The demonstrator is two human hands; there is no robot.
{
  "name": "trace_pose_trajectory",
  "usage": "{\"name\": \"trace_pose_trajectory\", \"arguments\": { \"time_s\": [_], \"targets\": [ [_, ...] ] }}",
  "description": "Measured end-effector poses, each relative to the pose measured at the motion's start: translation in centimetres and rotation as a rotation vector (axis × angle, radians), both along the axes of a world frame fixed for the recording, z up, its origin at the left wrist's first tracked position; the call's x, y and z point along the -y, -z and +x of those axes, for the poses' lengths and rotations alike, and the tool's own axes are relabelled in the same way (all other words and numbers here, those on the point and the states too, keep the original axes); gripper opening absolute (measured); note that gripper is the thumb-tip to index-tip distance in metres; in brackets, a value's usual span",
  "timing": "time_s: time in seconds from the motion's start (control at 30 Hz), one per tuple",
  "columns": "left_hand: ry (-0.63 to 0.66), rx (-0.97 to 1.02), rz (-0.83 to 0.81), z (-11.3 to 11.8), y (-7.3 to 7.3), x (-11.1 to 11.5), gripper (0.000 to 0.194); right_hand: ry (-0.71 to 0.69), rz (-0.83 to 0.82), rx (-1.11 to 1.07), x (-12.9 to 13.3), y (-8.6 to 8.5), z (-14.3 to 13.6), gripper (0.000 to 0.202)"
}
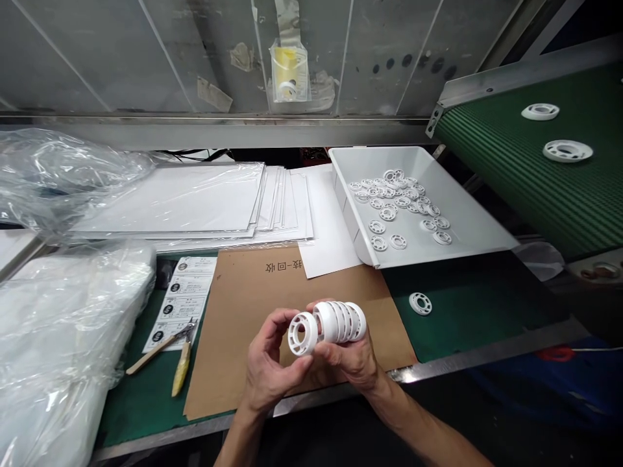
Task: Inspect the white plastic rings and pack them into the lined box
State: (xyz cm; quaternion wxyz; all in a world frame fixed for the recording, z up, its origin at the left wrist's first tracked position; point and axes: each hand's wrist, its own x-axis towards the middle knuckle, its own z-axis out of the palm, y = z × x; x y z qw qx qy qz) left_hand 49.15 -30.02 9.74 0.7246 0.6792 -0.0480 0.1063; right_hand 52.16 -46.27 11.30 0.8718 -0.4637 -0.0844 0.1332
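Above the brown cardboard sheet (243, 324), my left hand (272, 360) grips a single white ring (302, 334) with slots around its face, between thumb and fingers. Close beside it, my right hand (353, 357) is closed around a row of several white rings (339, 322) lined up face to face, lying roughly sideways. The single ring is at the left end of this row, its slotted face turned toward the left. Another white ring (420, 303) lies alone on the green mat to the right.
A grey-white tray (467, 227) holds many white rings behind the mat. Two rings (567, 151) lie on the green conveyor (516, 168) at right. Yellow-handled cutters (181, 370) rest partly on a label sheet (187, 292). Plastic bags (63, 324) and white sheets (185, 198) fill the left.
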Motion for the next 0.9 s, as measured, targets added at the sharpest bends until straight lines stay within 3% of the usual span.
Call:
{"name": "trace_pose_trajectory", "arguments": {
  "time_s": [0.13,0.37,0.47,0.57,0.7,0.8,0.9],
  "targets": [
    [0.030,-0.142,-0.070,-0.2,-0.1,0.0,0.049,0.036,-0.031,0.017,0.1,0.5,0.0,0.049],
    [0.072,-0.239,-0.053,-0.1,-0.8,-0.2,0.042,0.096,-0.066,-0.034,-0.2,0.7,-0.3,0.038],
    [0.042,-0.240,0.052,-0.2,-1.1,-0.1,0.040,0.149,-0.065,-0.065,-0.3,1.1,-0.2,0.024],
    [-0.106,-0.189,0.293,-0.4,-1.1,0.1,0.043,0.164,-0.098,-0.115,-0.2,1.7,0.0,0.024],
    [-0.280,0.067,0.587,-0.7,-0.6,0.1,0.049,0.142,-0.135,-0.134,0.0,2.2,0.0,0.032],
    [-0.277,0.162,0.612,-0.8,-0.1,0.0,0.051,0.116,-0.140,-0.109,0.3,2.0,-0.2,0.034],
    [-0.195,0.065,0.476,-1.0,0.1,-0.1,0.052,0.069,-0.133,-0.053,0.4,1.4,-0.5,0.041]
  ]
}}
